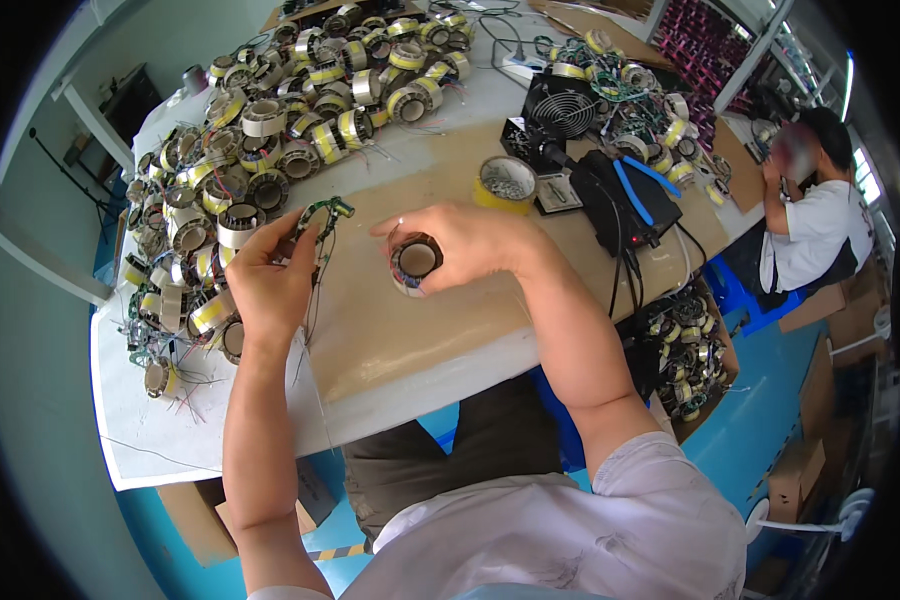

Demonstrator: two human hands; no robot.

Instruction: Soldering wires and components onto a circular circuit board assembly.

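My left hand (275, 275) pinches a green ring-shaped circuit board (317, 213) between thumb and fingers, at the right edge of the big pile. Thin wires (315, 290) dangle from the board toward the table. To the right of it, my right hand (460, 245) is wrapped round a motor stator (416, 262), its round opening facing up and its rim dark. The stator is low over the brown table covering or resting on it; I cannot tell which. The board and the stator are apart.
A large pile of stators (300, 120) with yellow tape covers the back left. Right of my hands stand a tub of small parts (507, 184), a black box (610, 205) with blue-handled pliers (635, 190), and a black fan (567, 105). A person (815, 205) sits at far right.
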